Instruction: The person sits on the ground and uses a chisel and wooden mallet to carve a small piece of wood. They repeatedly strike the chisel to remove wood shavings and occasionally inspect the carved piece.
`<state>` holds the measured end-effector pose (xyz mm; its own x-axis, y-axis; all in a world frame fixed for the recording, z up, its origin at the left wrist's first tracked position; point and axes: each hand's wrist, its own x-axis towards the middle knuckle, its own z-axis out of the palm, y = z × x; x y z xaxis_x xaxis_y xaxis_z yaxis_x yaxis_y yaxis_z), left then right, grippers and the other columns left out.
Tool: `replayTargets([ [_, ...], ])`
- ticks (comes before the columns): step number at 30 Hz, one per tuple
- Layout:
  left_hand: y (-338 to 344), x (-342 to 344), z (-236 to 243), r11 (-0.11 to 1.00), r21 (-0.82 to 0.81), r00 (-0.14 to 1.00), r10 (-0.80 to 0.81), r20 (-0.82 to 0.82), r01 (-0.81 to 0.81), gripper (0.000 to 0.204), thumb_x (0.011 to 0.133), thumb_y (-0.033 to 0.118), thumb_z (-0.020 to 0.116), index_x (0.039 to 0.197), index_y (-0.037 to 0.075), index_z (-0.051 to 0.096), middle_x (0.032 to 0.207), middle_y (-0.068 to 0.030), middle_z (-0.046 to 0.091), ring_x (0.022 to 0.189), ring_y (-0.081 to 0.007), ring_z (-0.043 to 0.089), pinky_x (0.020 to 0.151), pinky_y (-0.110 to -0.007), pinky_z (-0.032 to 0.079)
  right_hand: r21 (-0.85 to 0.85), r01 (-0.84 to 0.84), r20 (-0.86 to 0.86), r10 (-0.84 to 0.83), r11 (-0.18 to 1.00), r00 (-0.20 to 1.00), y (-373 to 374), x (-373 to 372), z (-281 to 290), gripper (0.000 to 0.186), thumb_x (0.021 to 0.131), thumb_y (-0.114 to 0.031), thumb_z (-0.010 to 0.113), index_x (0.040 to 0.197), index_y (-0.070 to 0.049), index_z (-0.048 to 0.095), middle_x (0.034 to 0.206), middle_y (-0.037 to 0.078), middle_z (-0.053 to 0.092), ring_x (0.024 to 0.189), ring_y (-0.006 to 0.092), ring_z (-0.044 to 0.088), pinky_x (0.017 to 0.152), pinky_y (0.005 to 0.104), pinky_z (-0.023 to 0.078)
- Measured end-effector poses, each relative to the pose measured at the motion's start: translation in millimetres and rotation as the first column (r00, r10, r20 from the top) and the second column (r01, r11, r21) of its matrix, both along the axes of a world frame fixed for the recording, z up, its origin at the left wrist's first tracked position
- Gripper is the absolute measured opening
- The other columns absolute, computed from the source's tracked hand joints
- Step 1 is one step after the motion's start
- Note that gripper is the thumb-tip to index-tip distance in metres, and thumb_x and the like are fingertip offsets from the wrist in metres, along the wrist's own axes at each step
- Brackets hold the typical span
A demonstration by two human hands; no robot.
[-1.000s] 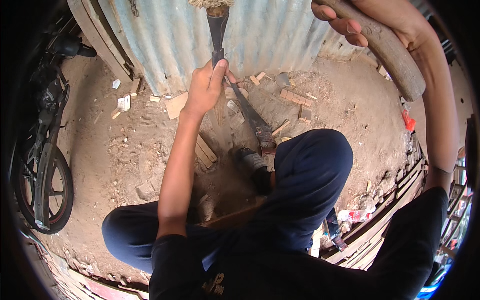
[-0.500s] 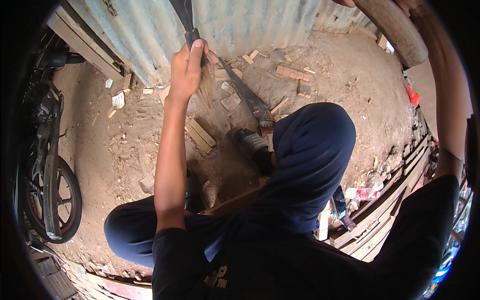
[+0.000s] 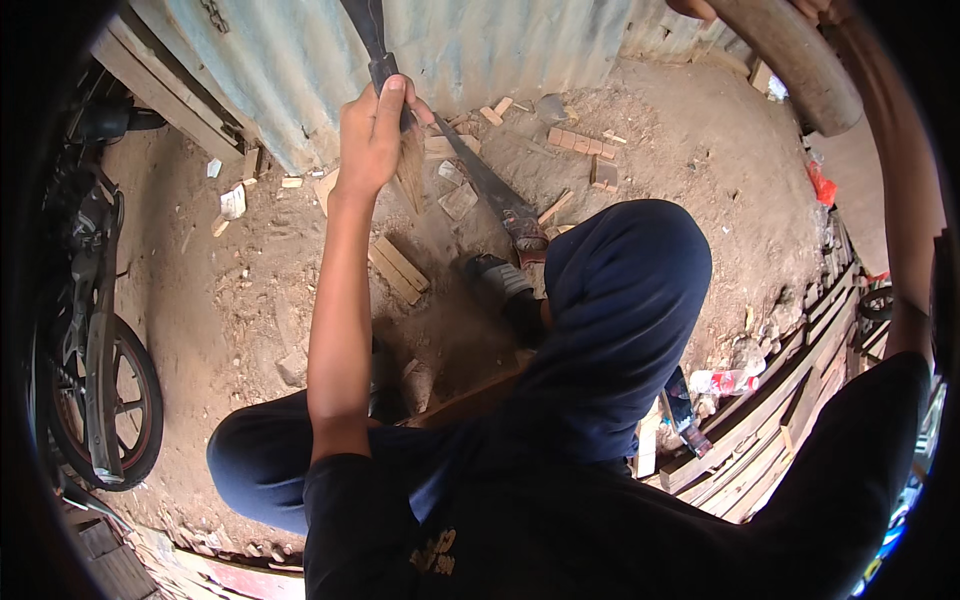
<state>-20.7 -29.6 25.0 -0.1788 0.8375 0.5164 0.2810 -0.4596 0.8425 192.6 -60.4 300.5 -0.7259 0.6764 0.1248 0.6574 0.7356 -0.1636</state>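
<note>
My left hand (image 3: 372,132) is closed round the black collar of a dark metal blade (image 3: 366,25), which points up out of the top edge. Below the fist, a tapered piece of wood (image 3: 411,178) shows; I cannot tell if it belongs to the blade. High at the right, my right hand (image 3: 818,10), partly cut off by the frame, grips a thick wooden club (image 3: 795,65), raised with its rounded end toward me. On the ground past my right foot (image 3: 497,275) lies a long tapered dark blade with a handle (image 3: 490,190).
A corrugated metal sheet (image 3: 480,50) stands ahead. Wood offcuts (image 3: 398,270) and brick pieces (image 3: 580,143) litter the dirt floor. A motorcycle (image 3: 100,350) stands at left. Stacked planks (image 3: 770,430), a plastic bottle (image 3: 724,383) and a red scrap (image 3: 822,185) lie at right.
My right forearm and the club have shifted very slightly right and down. My left hand keeps its hold on the blade in nearly the same place.
</note>
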Motion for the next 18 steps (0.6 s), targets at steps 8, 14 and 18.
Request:
replayTargets([
  [8,-4.2,-4.6,-3.1,1.000,-0.020,0.999,0.019,-0.028,-0.019,0.042,0.110,0.041,0.040,0.095,0.006,0.058,0.075,-0.0102,0.070,0.065,-0.0131,0.059,0.065,-0.029,0.049,-0.271,0.011,-0.258,-0.083,0.962,0.963,0.2,-3.2,5.9,0.034,0.104,-0.029,0.049,0.100,0.003,0.058,0.061,0.000,0.053,0.048,0.0088,0.054,0.044,0.0244,0.046],
  [14,0.7,-4.7,-6.8,1.000,0.000,1.000,-0.001,0.005,0.001,0.041,0.111,0.039,0.041,0.093,0.006,0.058,0.076,-0.0089,0.070,0.065,-0.0124,0.059,0.065,-0.028,0.048,0.388,0.026,-0.162,0.040,0.921,0.986,-15.2,-11.5,-19.2,0.037,0.105,-0.031,0.046,0.101,0.003,0.057,0.059,0.000,0.053,0.048,0.0101,0.053,0.046,0.0267,0.048],
  [18,-0.2,-2.7,-6.2,1.000,0.007,0.998,-0.018,-0.058,0.018,0.042,0.110,0.039,0.041,0.092,0.005,0.059,0.076,-0.0091,0.069,0.067,-0.0121,0.059,0.064,-0.028,0.047,-0.040,0.149,0.005,-0.149,0.988,0.989,-16.6,-24.1,2.8,0.039,0.105,-0.034,0.046,0.097,0.002,0.057,0.059,0.000,0.053,0.047,0.0103,0.053,0.048,0.0280,0.050],
])
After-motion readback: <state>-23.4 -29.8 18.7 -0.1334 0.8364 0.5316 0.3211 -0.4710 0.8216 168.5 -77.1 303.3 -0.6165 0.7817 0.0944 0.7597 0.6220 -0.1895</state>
